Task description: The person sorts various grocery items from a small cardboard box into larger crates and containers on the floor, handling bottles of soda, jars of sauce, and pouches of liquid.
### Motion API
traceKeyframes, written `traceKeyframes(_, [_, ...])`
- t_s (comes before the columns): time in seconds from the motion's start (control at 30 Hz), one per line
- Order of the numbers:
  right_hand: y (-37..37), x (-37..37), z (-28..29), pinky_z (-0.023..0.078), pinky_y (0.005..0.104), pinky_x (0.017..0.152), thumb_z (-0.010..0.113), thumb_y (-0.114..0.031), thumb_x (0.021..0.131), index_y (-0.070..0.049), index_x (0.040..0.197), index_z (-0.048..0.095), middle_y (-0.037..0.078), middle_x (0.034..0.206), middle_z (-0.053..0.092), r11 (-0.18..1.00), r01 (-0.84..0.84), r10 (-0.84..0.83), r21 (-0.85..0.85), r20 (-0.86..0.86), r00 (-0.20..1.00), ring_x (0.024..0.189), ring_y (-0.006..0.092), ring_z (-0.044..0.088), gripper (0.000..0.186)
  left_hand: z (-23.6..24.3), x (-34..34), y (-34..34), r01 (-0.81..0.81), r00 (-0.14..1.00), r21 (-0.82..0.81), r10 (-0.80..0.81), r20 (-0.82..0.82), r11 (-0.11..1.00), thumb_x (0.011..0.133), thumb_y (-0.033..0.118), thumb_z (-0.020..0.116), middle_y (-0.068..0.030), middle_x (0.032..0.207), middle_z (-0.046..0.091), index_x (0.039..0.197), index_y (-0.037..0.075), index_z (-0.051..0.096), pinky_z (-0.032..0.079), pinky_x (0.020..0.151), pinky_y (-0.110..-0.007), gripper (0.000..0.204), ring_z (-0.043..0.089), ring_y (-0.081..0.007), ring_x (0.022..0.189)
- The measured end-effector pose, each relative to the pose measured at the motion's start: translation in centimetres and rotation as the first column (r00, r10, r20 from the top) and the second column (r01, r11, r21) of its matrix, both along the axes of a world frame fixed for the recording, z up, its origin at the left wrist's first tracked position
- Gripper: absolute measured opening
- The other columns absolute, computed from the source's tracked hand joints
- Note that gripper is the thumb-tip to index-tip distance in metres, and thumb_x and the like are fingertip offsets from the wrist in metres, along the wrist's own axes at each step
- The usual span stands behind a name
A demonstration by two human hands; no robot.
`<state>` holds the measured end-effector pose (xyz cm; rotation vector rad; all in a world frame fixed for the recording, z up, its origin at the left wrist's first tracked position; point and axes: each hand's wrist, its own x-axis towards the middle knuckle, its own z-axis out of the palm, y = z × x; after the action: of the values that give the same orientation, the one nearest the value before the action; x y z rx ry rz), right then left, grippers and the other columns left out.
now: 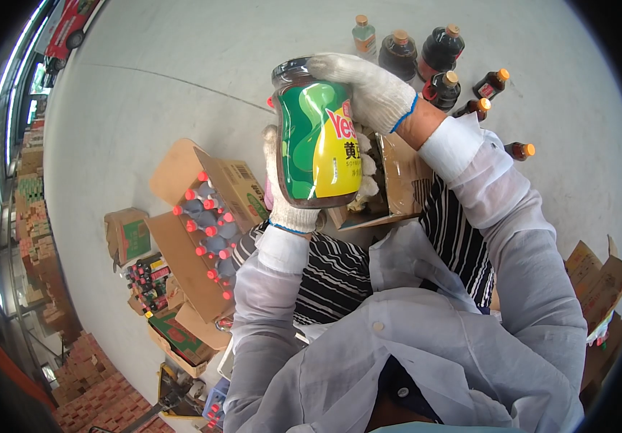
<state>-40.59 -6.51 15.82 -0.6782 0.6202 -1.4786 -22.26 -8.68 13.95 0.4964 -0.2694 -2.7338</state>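
Observation:
A jar (309,144) with a green and yellow label and a dark lid (290,70) is held up in front of me, tilted slightly. My left hand (293,216), in a white knitted glove, wraps round it from behind: the thumb shows at its left side and the fingertips at its right. My right hand (368,83), gloved too, closes over the jar's upper right, with its fingers at the lid. Behind the jar, an open cardboard box (406,169) stands between my knees, its contents mostly hidden.
Several dark bottles (442,50) and a clear bottle (363,36) stand on the floor at the far right. To my left is an open carton (181,242) of red-capped bottles (213,231). More cartons (599,281) lie at the right, and stacked boxes (94,375) line the left.

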Motion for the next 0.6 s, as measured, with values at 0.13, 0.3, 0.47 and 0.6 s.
traceKeyframes(0.13, [-0.1,0.3,0.4,0.052,0.0301,0.085,0.066,-0.029,0.086,-0.003,0.116,0.061,0.006,0.108,0.065,0.997,0.076,-0.073,0.024,-0.121,0.99,0.099,0.0148,0.063,0.04,1.3,-0.2,0.5,-0.035,0.99,-0.1,0.048,0.13,0.994,0.082,0.077,0.034,-0.0277,0.128,0.05,0.144,0.003,0.031,0.05,0.087,-0.06,0.096,0.057,-0.0462,0.108])
traceKeyframes(0.3, [-0.5,0.8,0.9,0.056,0.0291,0.064,0.078,-0.032,0.076,0.006,0.107,0.062,0.012,0.09,0.068,0.947,0.181,-0.08,0.264,-0.352,0.933,0.072,0.0167,0.066,0.051,0.7,0.1,1.6,-0.078,0.962,-0.269,0.143,0.234,0.96,0.092,0.045,0.055,-0.0184,0.127,0.055,0.135,0.002,0.042,0.049,0.094,-0.05,0.062,0.057,-0.0329,0.113])
traceKeyframes(0.47, [-0.3,0.2,0.9,0.055,0.0296,0.071,0.076,-0.034,0.077,0.006,0.107,0.064,0.012,0.092,0.068,0.96,0.115,-0.002,0.257,-0.403,0.915,0.079,0.0163,0.066,0.052,1.2,-0.3,2.2,-0.093,0.9,-0.346,0.228,0.373,0.934,0.092,0.031,0.059,-0.0178,0.124,0.057,0.132,0.001,0.044,0.05,0.093,-0.05,0.052,0.059,-0.0321,0.11])
traceKeyframes(0.6, [0.0,-0.5,0.7,0.052,0.0306,0.083,0.072,-0.036,0.08,-0.001,0.11,0.066,0.009,0.1,0.067,0.972,0.071,0.023,0.223,-0.394,0.919,0.091,0.0147,0.064,0.046,1.2,0.3,1.7,-0.108,0.925,-0.351,0.223,0.307,0.93,0.087,0.04,0.063,-0.0182,0.124,0.057,0.131,0.001,0.046,0.05,0.092,-0.052,0.061,0.059,-0.0344,0.109])
